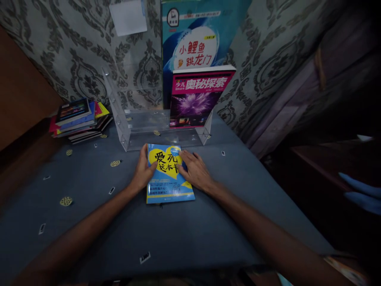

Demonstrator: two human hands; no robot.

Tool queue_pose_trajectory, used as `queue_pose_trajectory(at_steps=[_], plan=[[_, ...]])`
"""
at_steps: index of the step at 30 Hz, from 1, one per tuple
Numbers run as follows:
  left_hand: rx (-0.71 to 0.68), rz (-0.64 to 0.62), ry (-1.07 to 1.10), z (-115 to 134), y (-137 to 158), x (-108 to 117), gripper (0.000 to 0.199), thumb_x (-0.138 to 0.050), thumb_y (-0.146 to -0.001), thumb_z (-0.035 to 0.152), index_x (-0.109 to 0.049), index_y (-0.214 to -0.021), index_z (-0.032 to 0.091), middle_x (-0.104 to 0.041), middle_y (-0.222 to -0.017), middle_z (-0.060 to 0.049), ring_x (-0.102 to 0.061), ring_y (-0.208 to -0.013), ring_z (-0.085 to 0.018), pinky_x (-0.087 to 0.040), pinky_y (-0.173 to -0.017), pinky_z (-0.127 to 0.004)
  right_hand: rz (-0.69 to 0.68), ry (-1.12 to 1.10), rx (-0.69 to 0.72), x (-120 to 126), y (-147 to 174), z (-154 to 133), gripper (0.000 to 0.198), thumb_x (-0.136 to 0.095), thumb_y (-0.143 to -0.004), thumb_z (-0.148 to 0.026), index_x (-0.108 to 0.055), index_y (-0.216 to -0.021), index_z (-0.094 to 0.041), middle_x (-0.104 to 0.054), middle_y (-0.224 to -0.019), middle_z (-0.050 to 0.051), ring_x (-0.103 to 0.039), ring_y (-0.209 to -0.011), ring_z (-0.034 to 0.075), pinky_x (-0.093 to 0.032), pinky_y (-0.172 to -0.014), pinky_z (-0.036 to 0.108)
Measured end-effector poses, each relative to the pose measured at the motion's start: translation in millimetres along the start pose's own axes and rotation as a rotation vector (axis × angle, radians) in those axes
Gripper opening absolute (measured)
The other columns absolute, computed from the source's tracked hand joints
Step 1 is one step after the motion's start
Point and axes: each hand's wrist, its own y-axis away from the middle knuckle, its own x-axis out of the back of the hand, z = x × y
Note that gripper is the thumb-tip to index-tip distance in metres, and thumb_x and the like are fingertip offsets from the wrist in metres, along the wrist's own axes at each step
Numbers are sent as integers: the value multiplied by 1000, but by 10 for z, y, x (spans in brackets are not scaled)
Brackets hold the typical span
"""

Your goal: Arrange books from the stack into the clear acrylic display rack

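A pink book (198, 103) is set in the clear rack (118, 113); a pile of books (77, 115) is left beside it. The blue book (167, 174), not yet racked, is gripped on the desk (104, 226) by the left hand (143, 169), the right hand (198, 171) being laid spread over its edge.

Left hand (143, 171) holds the left edge of a blue-yellow book (166, 186); right hand (197, 170) lies on its right edge. Behind, a clear rack (123, 133) carries a magenta book (193, 102).

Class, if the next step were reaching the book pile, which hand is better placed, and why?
The left hand, probably: it touches the left edge of the blue book, nearer the book pile. The right hand rests across the opposite edge, farther away.
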Motion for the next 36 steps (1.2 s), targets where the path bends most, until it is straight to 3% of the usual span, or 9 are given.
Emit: queue_pose_trajectory(at_steps=[4, 8, 12, 14, 17, 19, 29, 36], plan=[[428, -18, 806, 130, -26, 2, 59, -75, -78, 24, -50, -130, 13, -70, -123, -18, -70, -112, -35, -61, -92, -50, 3, -58, -6, 7, 5, 5, 51, -45, -97, -35, -53, -140, -11, -58, -144, 20, -47, -141, 33, -30, -118, 59], [567, -41, 1051, 218, -41, 53, 46, -83, -66, 11, -60, -106, 12, -77, -101, -15, -76, -97, -33, -64, -84, -44, 29, -193, -35, 19, -7, 39, 61, -54, -93, -41, -45, -148, -15, -57, -146, 18, -50, -139, 35, -28, -119, 63], [521, -75, 1099, 293, -52, 106, 44, -79, -70, 9, -59, -109, 14, -77, -101, -13, -76, -96, -31, -64, -86, -46, 87, -562, -155, 57, -54, 79, 83, -70, -83, -48, -36, -154, -22, -62, -142, 14, -55, -133, 36, -41, -113, 61], [465, -83, 1115, 355, -48, 126, 42, -79, -72, 10, -59, -109, 14, -77, -102, -13, -76, -97, -31, -63, -88, -47, 55, -852, -231, 90, -80, 73, 87, -77, -77, -51, -41, -151, -22, -68, -133, 13, -63, -124, 36, -52, -104, 59], [400, -89, 1106, 444, -29, 145, 43, -80, -72, 13, -59, -109, 14, -77, -103, -11, -76, -94, -29, -63, -87, -46, -80, -1237, -304, 138, -97, 25, 71, -82, -72, -53, -60, -131, -21, -77, -114, 11, -74, -102, 32, -61, -90, 52], [377, -91, 1093, 475, -10, 146, 44, -81, -73, 16, -59, -111, 15, -77, -105, -10, -76, -92, -27, -64, -86, -44, -104, -1370, -325, 154, -91, -19, 60, -84, -70, -51, -66, -119, -21, -79, -107, 9, -77, -92, 29, -64, -85, 47], [338, -29, 1055, 508, 69, 80, 53, -83, -70, 26, -53, -113, 19, -74, -108, -9, -74, -101, -31, -63, -86, -45, 53, -1350, -249, 146, -36, -143, 53, -83, -74, -45, -65, -119, -23, -79, -103, 6, -76, -90, 26, -66, -75, 41], [341, -16, 1000, 550, 89, 82, 58, -79, -63, 19, -50, -114, 20, -74, -104, -7, -75, -90, -29, -65, -77, -42, 61, -1326, -222, 151, -33, -154, 50, -81, -75, -50, -67, -115, -23, -78, -101, 6, -76, -92, 27, -66, -68, 38]])
